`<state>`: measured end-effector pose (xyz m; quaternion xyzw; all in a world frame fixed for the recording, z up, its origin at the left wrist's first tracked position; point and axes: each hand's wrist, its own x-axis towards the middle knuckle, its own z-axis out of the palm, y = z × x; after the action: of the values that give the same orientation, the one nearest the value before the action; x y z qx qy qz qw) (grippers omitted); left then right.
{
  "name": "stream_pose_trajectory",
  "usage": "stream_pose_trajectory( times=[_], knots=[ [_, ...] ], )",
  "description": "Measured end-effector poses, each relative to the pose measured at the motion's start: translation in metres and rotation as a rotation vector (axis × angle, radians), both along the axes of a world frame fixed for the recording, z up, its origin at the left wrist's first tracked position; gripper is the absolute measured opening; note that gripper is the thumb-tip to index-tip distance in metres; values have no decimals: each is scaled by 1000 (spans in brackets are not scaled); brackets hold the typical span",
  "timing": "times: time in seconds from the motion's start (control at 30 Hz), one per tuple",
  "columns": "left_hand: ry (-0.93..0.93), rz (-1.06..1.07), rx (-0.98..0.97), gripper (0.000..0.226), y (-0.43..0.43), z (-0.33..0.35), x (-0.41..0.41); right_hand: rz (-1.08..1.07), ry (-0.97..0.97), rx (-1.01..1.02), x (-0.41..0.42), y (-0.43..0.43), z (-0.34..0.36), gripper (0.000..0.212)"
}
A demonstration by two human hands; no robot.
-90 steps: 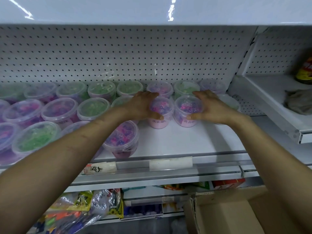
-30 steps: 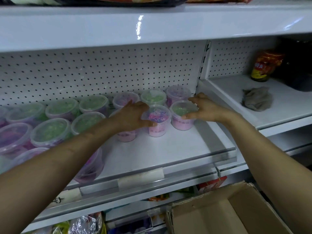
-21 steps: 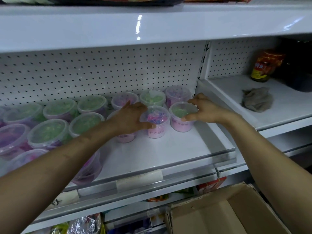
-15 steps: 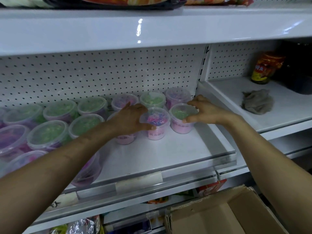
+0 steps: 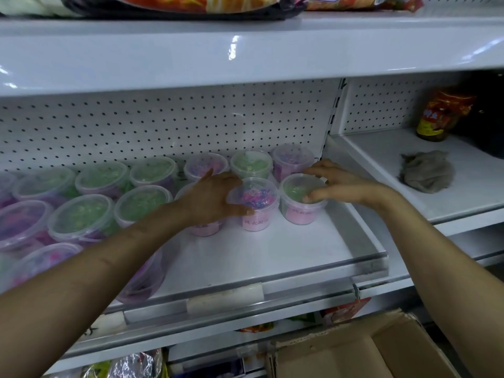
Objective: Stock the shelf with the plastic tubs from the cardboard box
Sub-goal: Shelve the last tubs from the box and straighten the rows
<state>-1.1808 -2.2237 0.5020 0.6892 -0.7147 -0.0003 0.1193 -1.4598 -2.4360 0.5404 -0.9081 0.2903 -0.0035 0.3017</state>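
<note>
Several clear-lidded plastic tubs with green or pink-and-blue contents stand in rows on the white shelf (image 5: 272, 249). My left hand (image 5: 215, 197) grips the left side of a tub with pink-and-blue contents (image 5: 256, 204) in the front row. My right hand (image 5: 335, 184) holds the rim of a green-filled tub (image 5: 298, 204) next to it on the right. Both tubs stand upright on the shelf, close together. The cardboard box (image 5: 362, 350) sits open below the shelf at the bottom right.
A pegboard back wall (image 5: 163, 126) closes the shelf behind. A clear lip (image 5: 272, 279) runs along the shelf front. To the right, a neighbouring shelf holds a grey rag (image 5: 425, 171) and a jar (image 5: 436, 118). Packets lie on the shelf above and below.
The view has tilted up and swung left over three seconds. Both hands stay on the two front tubs, which have been nudged slightly back toward the rear row.
</note>
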Motion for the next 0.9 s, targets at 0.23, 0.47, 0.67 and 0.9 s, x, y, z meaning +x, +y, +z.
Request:
stream_pose_trajectory(
  times=[0.23,0.47,0.67,0.9],
  knots=[
    [-32,20,-10,105,-3,-1,3,-229,-205,-112,29,-18,-6,56],
    [-92,-17,-43,105,-2,-7,9,-242,-136,-36,64,-54,-19,80],
    [-41,27,-11,115,-2,-4,4,-292,-110,-99,69,-39,-5,82],
    [-57,37,59,126,1,2,0,-279,-90,-151,69,-35,-6,83]
  ],
)
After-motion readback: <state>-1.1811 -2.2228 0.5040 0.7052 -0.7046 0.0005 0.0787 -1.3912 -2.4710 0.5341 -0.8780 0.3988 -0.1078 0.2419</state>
